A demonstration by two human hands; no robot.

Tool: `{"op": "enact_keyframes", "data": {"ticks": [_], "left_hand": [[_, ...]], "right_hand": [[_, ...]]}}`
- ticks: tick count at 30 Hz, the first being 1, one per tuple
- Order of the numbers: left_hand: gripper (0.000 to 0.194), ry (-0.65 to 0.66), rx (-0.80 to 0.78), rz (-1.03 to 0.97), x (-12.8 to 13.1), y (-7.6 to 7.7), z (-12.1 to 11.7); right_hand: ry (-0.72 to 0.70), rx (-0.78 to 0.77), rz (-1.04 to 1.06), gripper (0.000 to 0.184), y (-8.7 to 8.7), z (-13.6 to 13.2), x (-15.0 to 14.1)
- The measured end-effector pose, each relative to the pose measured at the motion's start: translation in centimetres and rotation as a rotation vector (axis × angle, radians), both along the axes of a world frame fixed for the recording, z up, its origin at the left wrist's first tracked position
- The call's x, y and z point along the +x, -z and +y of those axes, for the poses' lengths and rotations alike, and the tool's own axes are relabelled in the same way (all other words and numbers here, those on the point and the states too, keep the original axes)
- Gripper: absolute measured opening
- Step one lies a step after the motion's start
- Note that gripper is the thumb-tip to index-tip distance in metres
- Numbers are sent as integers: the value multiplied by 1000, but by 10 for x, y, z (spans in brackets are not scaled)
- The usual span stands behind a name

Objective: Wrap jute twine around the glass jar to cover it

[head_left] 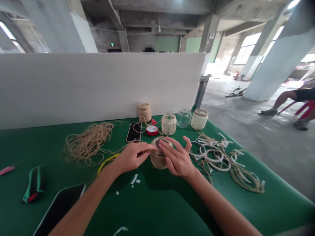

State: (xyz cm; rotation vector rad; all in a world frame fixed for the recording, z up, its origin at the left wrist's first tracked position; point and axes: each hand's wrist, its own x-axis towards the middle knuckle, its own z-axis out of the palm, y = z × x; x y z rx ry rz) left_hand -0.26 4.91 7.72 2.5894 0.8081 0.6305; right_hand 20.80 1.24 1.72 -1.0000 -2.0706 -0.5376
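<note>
A jar (pixel 159 161) wrapped in twine stands on the green table in front of me, its open mouth facing up. My left hand (pixel 134 156) is at the jar's left rim, index finger stretched onto the edge and the other fingers curled. Something small and dark red shows between its thumb and fingers, too hidden to name. On the right side, my right hand (pixel 178 159) lies with fingers extended and partly spread over the rim, the little finger raised. Twine runs toward the jar from a loose tan heap (pixel 91 141) at the left.
Behind stand a twine spool (pixel 144 112), a pale wrapped jar (pixel 169 124), a clear glass jar (pixel 184 118) and another wrapped jar (pixel 199 119). White rings (pixel 214 154) and twine scraps lie right. A phone (pixel 134 132), red round container (pixel 152 130) and green utility knife (pixel 33 184) are also there.
</note>
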Motion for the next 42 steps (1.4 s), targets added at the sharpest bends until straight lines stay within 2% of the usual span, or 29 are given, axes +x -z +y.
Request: {"op": "enact_keyframes", "data": {"ticks": [6, 11, 18, 26, 33, 35, 38, 42], "left_hand": [[28, -25, -1, -7, 2, 1, -1], [28, -132, -117, -15, 3, 1, -3], [11, -158, -124, -18, 5, -1, -3], [13, -141, -74, 15, 6, 0, -2], [14, -151, -43, 30, 6, 0, -1], [14, -152, -56, 24, 6, 0, -2], [14, -160, -82, 10, 7, 0, -4], [14, -166, -85, 0, 8, 0, -4]], "right_hand": [[10, 73, -4, 45, 8, 5, 1], [60, 139, 41, 45, 20, 8, -4], [91, 12, 69, 46, 16, 1, -9], [102, -4, 37, 51, 2, -4, -5], [140, -73, 155, 52, 0, -3, -1], [169, -133, 232, 58, 1, 0, -2], [185, -210, 288, 78, 2, 4, -5], [158, -281, 290, 81, 3, 5, -10]]}}
